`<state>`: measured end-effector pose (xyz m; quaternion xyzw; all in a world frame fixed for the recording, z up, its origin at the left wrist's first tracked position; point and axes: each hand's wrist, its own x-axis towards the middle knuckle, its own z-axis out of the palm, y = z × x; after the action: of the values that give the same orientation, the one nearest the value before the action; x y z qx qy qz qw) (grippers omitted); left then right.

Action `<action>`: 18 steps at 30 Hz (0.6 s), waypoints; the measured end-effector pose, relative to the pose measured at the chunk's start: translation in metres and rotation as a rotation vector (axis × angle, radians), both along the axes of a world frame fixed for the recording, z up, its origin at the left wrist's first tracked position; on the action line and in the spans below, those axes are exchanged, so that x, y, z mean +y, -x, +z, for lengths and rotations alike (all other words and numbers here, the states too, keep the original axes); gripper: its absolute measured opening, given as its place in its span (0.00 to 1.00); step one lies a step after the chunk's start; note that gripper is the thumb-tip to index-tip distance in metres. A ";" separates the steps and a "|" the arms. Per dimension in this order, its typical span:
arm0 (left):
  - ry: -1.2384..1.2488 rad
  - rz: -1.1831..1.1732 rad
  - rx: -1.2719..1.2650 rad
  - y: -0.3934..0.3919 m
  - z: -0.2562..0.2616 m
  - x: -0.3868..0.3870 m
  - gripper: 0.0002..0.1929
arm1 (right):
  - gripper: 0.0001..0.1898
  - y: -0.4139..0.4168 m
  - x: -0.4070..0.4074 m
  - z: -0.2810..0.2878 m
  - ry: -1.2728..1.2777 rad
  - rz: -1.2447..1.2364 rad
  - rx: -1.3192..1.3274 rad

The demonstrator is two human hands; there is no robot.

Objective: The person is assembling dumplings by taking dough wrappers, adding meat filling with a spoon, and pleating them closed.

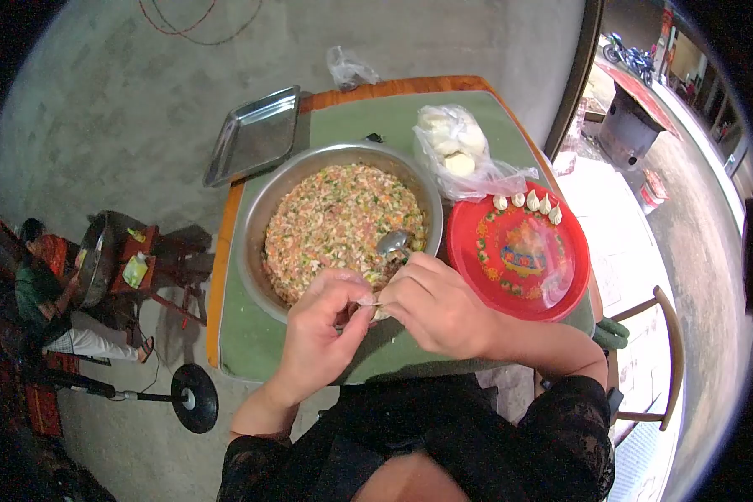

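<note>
Both hands meet over the near rim of a large steel basin. My left hand and my right hand pinch a small piece of pale dough between their fingertips; the fingers hide much of it. Chopped filling with bits of green and orange fills the basin, and a metal spoon rests in it beside my right hand. To the right lies a red round tray with several small pleated dumplings along its far edge. Behind it a clear plastic bag holds white dough pieces.
The basin stands on a table with a green cover. An empty metal tray overhangs the far left corner. On the left a person sits by a red stool, near a pedestal fan. A chair stands at right.
</note>
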<state>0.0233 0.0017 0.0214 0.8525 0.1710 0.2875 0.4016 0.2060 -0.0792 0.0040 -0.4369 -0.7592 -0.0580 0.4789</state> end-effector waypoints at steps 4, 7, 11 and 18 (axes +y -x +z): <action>0.326 -0.055 -0.128 -0.002 -0.011 0.000 0.11 | 0.09 -0.005 -0.002 0.001 -0.017 -0.041 -0.060; 0.478 -0.050 -0.278 -0.004 -0.006 -0.006 0.13 | 0.09 -0.007 0.000 -0.002 -0.003 -0.064 -0.028; 0.064 -0.085 -0.104 -0.001 0.001 0.000 0.10 | 0.09 -0.008 0.000 -0.002 -0.009 -0.074 -0.036; 0.093 0.019 -0.150 -0.003 -0.009 -0.003 0.07 | 0.09 -0.004 0.002 -0.002 -0.007 -0.021 -0.024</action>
<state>0.0265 -0.0013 0.0129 0.8074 0.1617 0.3460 0.4497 0.2097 -0.0774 0.0018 -0.4427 -0.7599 -0.0707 0.4707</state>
